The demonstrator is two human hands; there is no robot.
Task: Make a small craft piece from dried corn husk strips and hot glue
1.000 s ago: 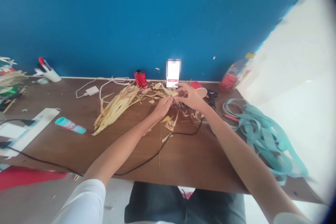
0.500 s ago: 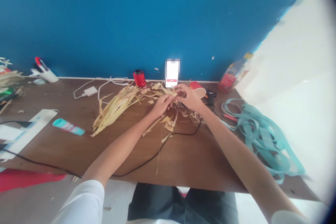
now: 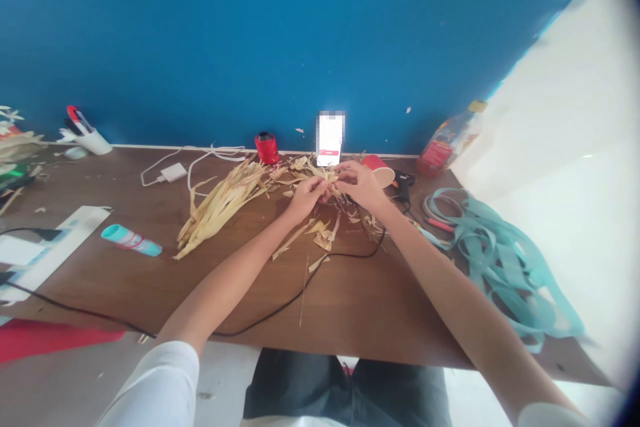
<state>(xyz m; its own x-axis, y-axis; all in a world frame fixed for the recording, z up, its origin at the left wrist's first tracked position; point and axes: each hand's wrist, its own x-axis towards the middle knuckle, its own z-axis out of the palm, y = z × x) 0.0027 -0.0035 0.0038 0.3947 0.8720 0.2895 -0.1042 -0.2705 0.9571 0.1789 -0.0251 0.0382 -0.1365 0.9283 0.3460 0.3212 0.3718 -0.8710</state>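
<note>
A heap of dry, pale yellow husk strips [image 3: 225,200] lies on the brown table [image 3: 150,273], stretching from the middle left toward the back. My left hand [image 3: 306,195] and my right hand [image 3: 361,185] meet at the heap's right end, both pinched on a small husk piece [image 3: 331,179] between their fingertips. Loose husk scraps [image 3: 325,235] lie just below my hands. A phone [image 3: 330,140] with a lit screen leans against the blue wall right behind them.
A black cable [image 3: 280,307] runs across the table front. A teal tube [image 3: 131,240] lies left; a white charger [image 3: 173,173], red spool [image 3: 267,147], red cup [image 3: 377,169], black glue gun [image 3: 403,181] and bottle [image 3: 445,140] stand at the back. Teal ribbon [image 3: 500,260] is piled right.
Both hands stay at the same spot on the husk heap; only the fingers have shifted slightly on the piece.
</note>
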